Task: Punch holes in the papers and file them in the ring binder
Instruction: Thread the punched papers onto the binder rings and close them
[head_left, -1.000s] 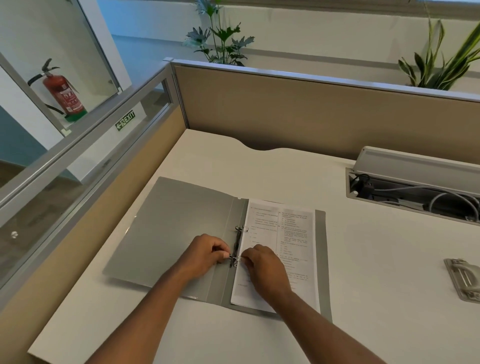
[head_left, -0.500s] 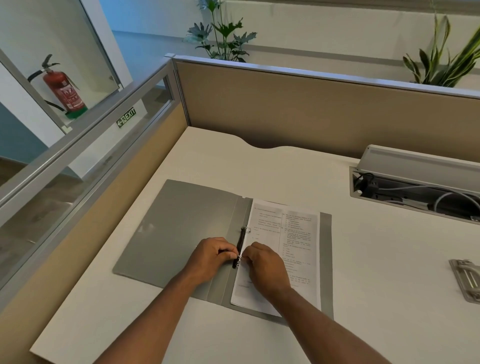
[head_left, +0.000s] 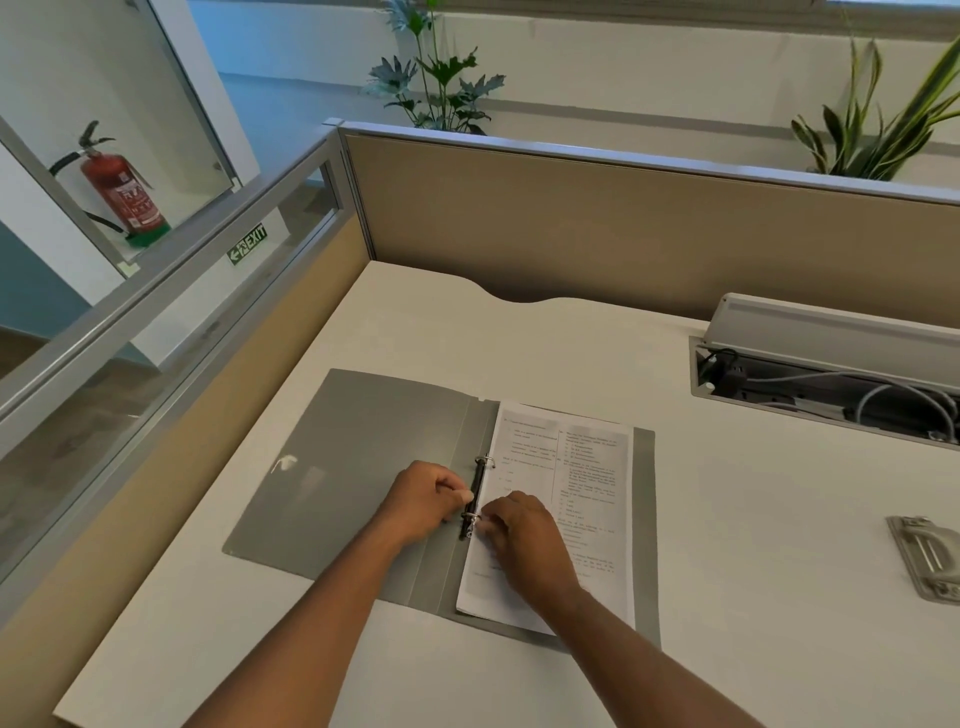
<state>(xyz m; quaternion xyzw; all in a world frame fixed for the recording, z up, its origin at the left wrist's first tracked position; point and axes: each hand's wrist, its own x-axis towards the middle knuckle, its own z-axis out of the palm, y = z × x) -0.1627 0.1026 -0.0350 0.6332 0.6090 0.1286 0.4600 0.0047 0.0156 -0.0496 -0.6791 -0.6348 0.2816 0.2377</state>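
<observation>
At ring binder (head_left: 353, 467) spine: left hand (head_left: 423, 501) curled, pinching lower ring (head_left: 470, 517); right hand (head_left: 524, 540) pinching same ring, over papers (head_left: 587, 467).

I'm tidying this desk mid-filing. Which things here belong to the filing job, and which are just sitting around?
For the job: ring binder, rings, papers, hole punch.

Just sitting around: cable box, fire extinguisher, exit sign, leafy plant, spiky plant.
</observation>
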